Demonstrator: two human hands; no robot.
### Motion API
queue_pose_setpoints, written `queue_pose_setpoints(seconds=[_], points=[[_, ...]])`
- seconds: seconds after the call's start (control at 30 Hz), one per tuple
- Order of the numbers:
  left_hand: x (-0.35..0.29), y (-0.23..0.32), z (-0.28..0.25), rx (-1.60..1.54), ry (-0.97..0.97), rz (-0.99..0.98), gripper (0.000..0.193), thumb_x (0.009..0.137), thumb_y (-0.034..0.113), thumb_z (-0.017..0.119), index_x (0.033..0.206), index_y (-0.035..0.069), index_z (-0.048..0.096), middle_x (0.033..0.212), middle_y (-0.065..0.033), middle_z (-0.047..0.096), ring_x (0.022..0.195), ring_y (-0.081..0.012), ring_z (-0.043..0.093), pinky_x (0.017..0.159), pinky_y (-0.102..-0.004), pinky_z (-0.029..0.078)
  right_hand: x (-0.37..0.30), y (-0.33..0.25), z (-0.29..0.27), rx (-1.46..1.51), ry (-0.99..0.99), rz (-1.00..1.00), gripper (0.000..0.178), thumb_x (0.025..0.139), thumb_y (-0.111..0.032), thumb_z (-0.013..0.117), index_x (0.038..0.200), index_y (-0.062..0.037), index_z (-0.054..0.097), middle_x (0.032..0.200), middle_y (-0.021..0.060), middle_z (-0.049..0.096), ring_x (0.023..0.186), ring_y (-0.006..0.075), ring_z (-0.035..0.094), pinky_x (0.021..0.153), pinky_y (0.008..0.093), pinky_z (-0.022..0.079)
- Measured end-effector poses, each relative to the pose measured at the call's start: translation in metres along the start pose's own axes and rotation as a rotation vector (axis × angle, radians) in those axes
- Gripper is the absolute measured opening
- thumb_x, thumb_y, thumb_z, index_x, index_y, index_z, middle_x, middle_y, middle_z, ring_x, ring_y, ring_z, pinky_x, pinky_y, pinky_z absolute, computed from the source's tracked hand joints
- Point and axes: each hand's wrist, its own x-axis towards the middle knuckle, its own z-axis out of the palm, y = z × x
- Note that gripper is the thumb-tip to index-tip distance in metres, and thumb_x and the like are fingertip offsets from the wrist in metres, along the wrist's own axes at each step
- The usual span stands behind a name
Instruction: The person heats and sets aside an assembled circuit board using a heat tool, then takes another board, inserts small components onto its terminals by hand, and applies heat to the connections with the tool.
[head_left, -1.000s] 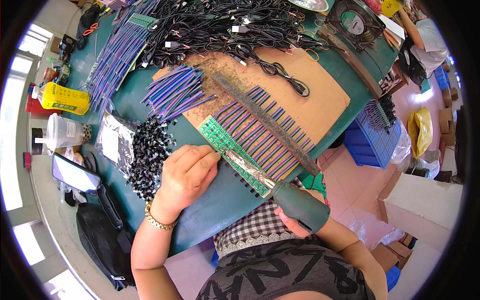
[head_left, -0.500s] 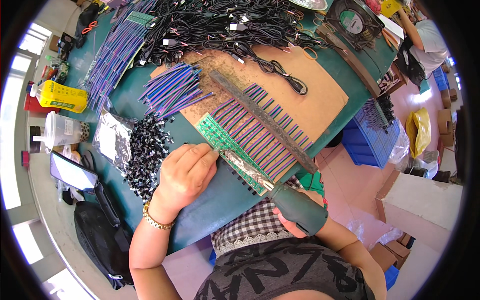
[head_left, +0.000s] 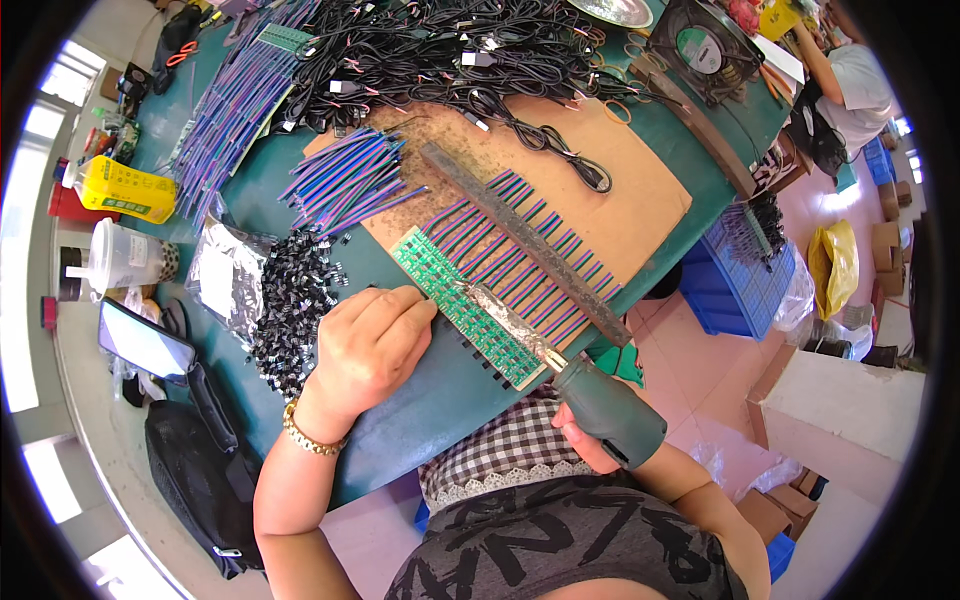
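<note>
Left hand [head_left: 375, 340]: fingers bent and drawn together at the board's near edge; cannot tell whether they pinch anything, as the fingertips hide it.
Right hand [head_left: 588, 446]: closed round the dark handle of the soldering iron [head_left: 618, 415].
Iron tip [head_left: 468, 291]: ahead and to the left of the right hand's grip, over the board; contact cannot be made out.
Board [head_left: 487, 340]: green, slanting between the two grips, right beside the left fingertips.
Wires [head_left: 477, 254]: striped strands in a row, beyond the board from both hands.
Bar [head_left: 530, 245]: laid across those wires, ahead of both grips.
Cardboard [head_left: 640, 185]: under the wires and bar.
Connectors [head_left: 295, 305]: black heap just left of the left hand.
Loose wires [head_left: 340, 182]: bundled ahead of the left hand, well apart.
Black cables [head_left: 430, 65]: heaped farther beyond both hands.
</note>
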Motion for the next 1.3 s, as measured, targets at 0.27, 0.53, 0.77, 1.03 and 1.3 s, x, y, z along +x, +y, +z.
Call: queue_pose_setpoints(seconds=[0.27, 0.53, 0.77, 1.03, 1.3], points=[[0.008, -0.014, -0.022, 0.108, 0.056, -0.382, 0.012, 0.077, -0.006, 0.066, 0.088, 0.0, 0.067, 0.079, -0.0121, 0.064, 0.061, -0.0235, 0.061, 0.058, -0.0319, 0.049, 0.005, -0.006, -0.002, -0.029, 0.112, -0.112, 0.009, 0.086, -0.003, 0.059, 0.093, 0.0008, 0.059, 0.077, 0.0089, 0.059, 0.068, 0.0207, 0.065, 0.064, 0.0327, 0.055], [0.0, -0.039, -0.009, 0.281, 0.068, -0.448, 0.009, 0.081, 0.005, 0.072, 0.09, 0.001, 0.071, 0.083, -0.0104, 0.063, 0.069, -0.0277, 0.063, 0.063, -0.0364, 0.051, 0.01, 0.002, 0.002, 0.001, 0.136, -0.262, 0.026, 0.068, -0.01, 0.07, 0.094, -0.0066, 0.069, 0.086, 0.0074, 0.067, 0.067, 0.0248, 0.065, 0.057, 0.0333, 0.051], [0.002, -0.034, -0.013, 0.275, 0.134, -0.347, 0.013, 0.076, -0.004, 0.071, 0.088, 0.002, 0.068, 0.086, -0.0096, 0.067, 0.071, -0.0257, 0.065, 0.067, -0.0359, 0.053, 0.008, 0.003, -0.002, -0.1, 0.078, -0.232, 0.029, 0.066, -0.01, 0.071, 0.095, -0.0072, 0.069, 0.089, 0.008, 0.067, 0.067, 0.0239, 0.065, 0.056, 0.0318, 0.051], [0.002, -0.001, 0.0, 0.055, 0.067, -0.201, 0.02, 0.074, -0.007, 0.073, 0.088, 0.006, 0.066, 0.083, -0.0048, 0.07, 0.073, -0.0214, 0.067, 0.097, -0.0453, 0.051, 0.028, -0.006, -0.009, -0.3, 0.152, -0.419, 0.03, 0.066, -0.008, 0.073, 0.095, -0.0041, 0.067, 0.089, 0.0088, 0.065, 0.067, 0.0246, 0.063, 0.055, 0.0318, 0.05], [-0.005, 0.006, 0.002, 0.095, -0.038, -0.134, 0.026, 0.072, -0.002, 0.074, 0.096, 0.004, 0.066, 0.094, -0.0067, 0.067, 0.075, -0.0215, 0.062, 0.107, -0.0508, 0.04, 0.033, -0.022, -0.007, -0.03, 0.148, -0.213, 0.018, 0.075, -0.004, 0.069, 0.093, -0.0026, 0.067, 0.081, 0.0088, 0.066, 0.067, 0.0242, 0.065, 0.059, 0.0319, 0.052]])
